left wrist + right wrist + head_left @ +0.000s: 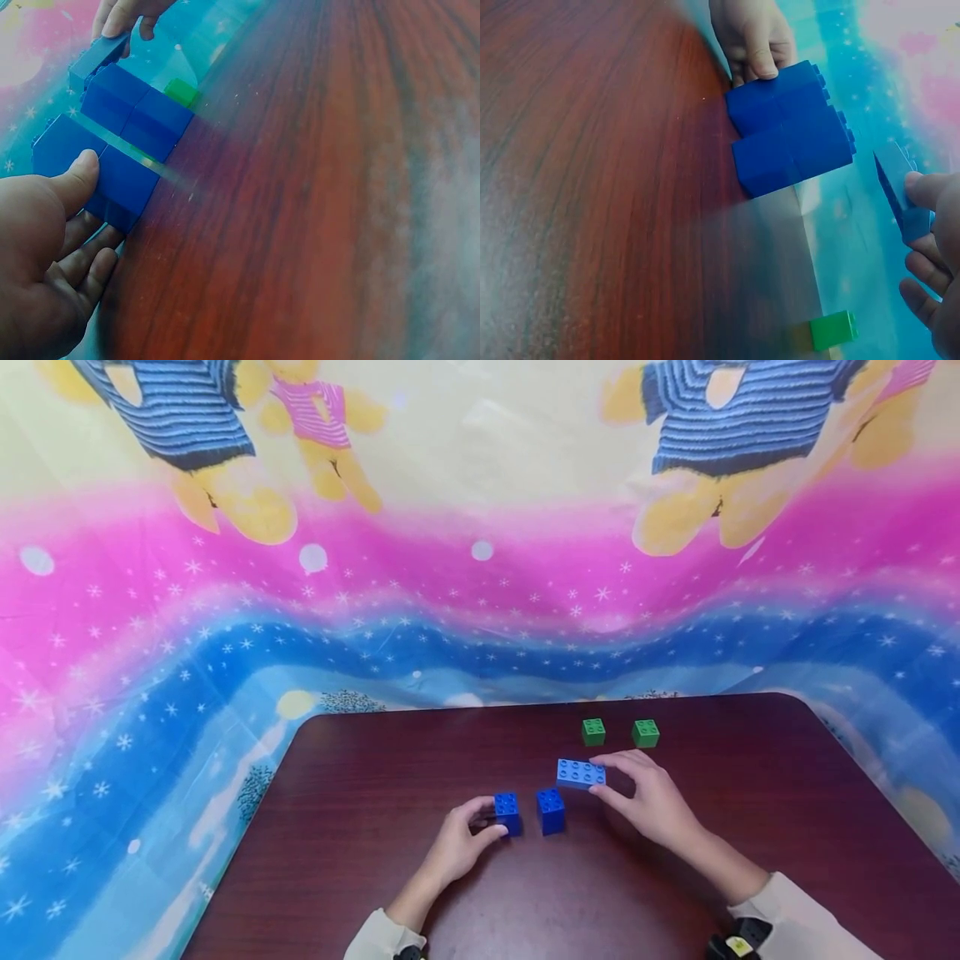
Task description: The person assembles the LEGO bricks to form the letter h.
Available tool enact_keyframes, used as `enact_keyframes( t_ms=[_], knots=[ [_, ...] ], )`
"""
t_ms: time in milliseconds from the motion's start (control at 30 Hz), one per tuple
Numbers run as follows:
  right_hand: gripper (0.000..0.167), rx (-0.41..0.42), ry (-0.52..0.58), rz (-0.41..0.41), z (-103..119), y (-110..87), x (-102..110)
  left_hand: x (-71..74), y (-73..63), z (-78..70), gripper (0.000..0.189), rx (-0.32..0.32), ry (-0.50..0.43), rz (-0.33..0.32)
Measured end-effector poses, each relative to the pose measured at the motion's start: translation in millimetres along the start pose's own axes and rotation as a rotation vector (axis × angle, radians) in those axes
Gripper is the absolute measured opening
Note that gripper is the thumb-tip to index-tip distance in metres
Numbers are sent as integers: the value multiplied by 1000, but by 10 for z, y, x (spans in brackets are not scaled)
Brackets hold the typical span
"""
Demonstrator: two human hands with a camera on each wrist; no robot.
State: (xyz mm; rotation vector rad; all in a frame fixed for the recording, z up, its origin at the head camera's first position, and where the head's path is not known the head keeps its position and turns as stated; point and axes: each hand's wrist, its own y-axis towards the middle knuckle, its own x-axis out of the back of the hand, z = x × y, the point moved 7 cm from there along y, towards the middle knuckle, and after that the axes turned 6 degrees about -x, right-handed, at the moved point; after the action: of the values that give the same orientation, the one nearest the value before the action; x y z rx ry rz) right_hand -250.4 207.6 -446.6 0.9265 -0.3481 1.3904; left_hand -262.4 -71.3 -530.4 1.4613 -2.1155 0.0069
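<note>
Two dark blue toy-brick stacks stand upright with a small gap between them, each two bricks tall. My left hand (455, 846) holds the left stack (507, 818) between thumb and fingers, its base on the table. In the left wrist view the thumb lies across that stack's side (124, 178). The right stack (552, 816) stands untouched. My right hand (651, 797) pinches one end of a lighter blue long brick (576, 773), studs up. In the right wrist view this long brick (894, 187) is held in the air, apart from the stacks.
Two small green bricks stand near the table's back edge, one on the left (593, 732) and one on the right (646, 734). The dark reddish-brown table (375, 777) has a patterned cloth (480, 585) hanging behind it.
</note>
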Motion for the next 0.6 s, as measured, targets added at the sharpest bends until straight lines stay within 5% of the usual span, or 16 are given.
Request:
enact_keyframes(
  t_ms=[600],
  knots=[
    [41, 86, 86, 41, 467, 49, -231, -2, -4, 10, 41, 47, 17, 16]
  ],
)
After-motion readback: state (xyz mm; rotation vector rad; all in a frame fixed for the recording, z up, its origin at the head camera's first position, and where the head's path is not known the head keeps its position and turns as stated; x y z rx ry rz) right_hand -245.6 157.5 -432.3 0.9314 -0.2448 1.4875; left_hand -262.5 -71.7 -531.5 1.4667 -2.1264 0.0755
